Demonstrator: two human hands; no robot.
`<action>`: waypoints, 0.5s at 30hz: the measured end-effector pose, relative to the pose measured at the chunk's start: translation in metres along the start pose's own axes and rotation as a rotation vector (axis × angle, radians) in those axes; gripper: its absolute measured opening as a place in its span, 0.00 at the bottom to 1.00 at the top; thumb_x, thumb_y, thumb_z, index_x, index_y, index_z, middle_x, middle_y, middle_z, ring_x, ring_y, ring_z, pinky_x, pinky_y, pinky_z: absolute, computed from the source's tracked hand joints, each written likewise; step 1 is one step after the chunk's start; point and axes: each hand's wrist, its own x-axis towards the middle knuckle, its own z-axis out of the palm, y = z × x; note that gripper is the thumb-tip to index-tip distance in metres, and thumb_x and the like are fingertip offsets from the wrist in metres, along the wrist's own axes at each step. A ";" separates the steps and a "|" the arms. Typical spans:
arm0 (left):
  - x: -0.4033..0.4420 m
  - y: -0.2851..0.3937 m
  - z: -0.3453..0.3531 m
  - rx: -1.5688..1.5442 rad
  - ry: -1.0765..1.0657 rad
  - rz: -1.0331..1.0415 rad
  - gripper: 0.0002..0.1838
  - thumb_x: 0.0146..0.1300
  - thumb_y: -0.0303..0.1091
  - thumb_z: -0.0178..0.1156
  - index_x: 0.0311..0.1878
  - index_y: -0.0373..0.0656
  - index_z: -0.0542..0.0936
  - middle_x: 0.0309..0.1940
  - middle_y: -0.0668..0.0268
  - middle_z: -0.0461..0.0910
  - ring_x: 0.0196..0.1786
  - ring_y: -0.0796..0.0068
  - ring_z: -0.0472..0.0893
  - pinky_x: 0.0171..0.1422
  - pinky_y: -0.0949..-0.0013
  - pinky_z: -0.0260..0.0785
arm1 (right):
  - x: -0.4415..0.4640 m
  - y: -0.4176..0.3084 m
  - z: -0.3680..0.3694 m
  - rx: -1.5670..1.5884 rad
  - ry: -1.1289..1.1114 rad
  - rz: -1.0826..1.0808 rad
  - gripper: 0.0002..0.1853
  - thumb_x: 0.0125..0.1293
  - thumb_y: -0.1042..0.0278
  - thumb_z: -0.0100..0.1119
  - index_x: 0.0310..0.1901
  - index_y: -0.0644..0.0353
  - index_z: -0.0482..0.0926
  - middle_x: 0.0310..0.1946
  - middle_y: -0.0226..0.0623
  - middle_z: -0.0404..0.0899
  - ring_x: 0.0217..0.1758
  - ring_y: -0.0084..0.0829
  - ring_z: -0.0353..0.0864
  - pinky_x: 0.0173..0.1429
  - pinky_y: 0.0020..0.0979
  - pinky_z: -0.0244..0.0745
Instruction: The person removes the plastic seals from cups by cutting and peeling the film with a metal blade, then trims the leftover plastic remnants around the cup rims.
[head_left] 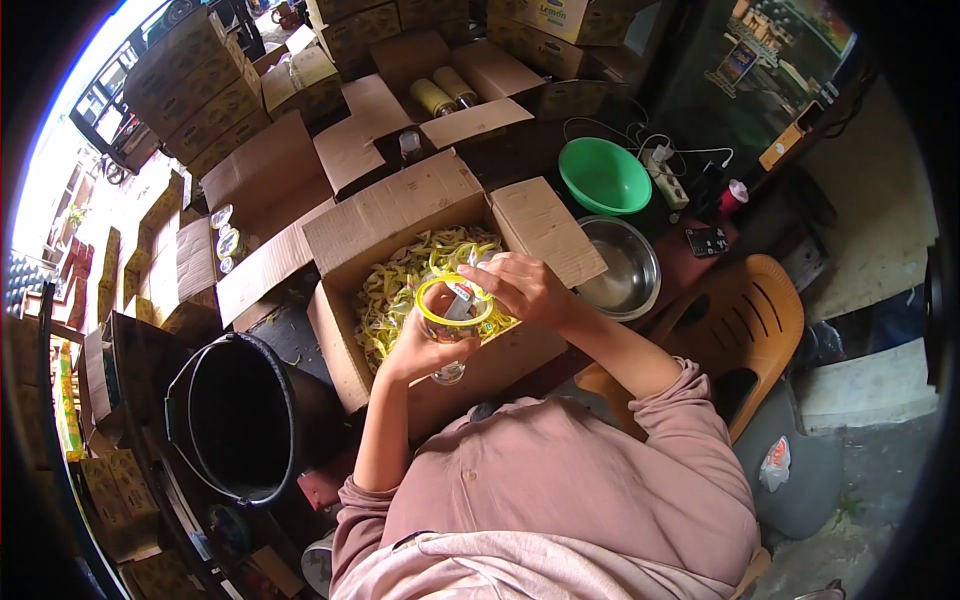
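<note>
My left hand (425,352) is wrapped round a clear plastic cup (455,325) with a bright yellow rim, tilted so its mouth faces me. A small white and red label or packet shows inside the mouth. At the far side of the rim, my right hand (522,288) has its fingers pinched together; a bit of clear film shows by the fingertips, but what they hold is unclear. Both hands are above an open cardboard box (395,208) filled with a tangle of yellow strips (390,290).
A black bucket (240,420) stands to the left. On the right are a green bowl (604,176), a steel bowl (625,265), a power strip (668,182) and an orange plastic chair (745,320). Another open box (375,125) holds yellow-wrapped cylinders (433,97). Stacked cartons (190,90) stand behind.
</note>
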 end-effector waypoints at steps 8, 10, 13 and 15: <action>-0.004 0.033 0.001 0.176 0.000 0.186 0.40 0.38 0.30 0.71 0.57 0.36 0.63 0.46 0.65 0.71 0.50 0.76 0.71 0.58 0.70 0.61 | 0.018 -0.006 -0.023 0.028 0.018 -0.018 0.22 0.50 0.78 0.57 0.50 0.64 0.72 0.31 0.41 0.78 0.34 0.35 0.79 0.41 0.34 0.76; -0.006 0.041 0.003 0.194 0.061 0.206 0.36 0.37 0.30 0.70 0.53 0.35 0.66 0.42 0.64 0.73 0.47 0.77 0.72 0.55 0.71 0.64 | 0.021 -0.005 -0.030 0.015 0.024 -0.028 0.22 0.49 0.80 0.57 0.50 0.65 0.73 0.31 0.41 0.78 0.34 0.35 0.79 0.41 0.34 0.77; -0.007 0.047 0.005 0.239 0.121 0.273 0.28 0.37 0.29 0.66 0.46 0.35 0.72 0.37 0.62 0.77 0.41 0.73 0.76 0.52 0.71 0.67 | 0.018 -0.002 -0.030 0.002 0.038 -0.016 0.22 0.51 0.77 0.56 0.51 0.63 0.73 0.27 0.36 0.76 0.32 0.30 0.79 0.40 0.32 0.76; -0.007 0.047 0.005 0.325 0.102 0.279 0.28 0.36 0.30 0.66 0.46 0.35 0.72 0.37 0.60 0.77 0.41 0.70 0.77 0.52 0.70 0.68 | 0.017 -0.003 -0.028 -0.018 0.041 -0.025 0.22 0.52 0.75 0.56 0.52 0.62 0.73 0.25 0.33 0.75 0.31 0.28 0.78 0.39 0.30 0.76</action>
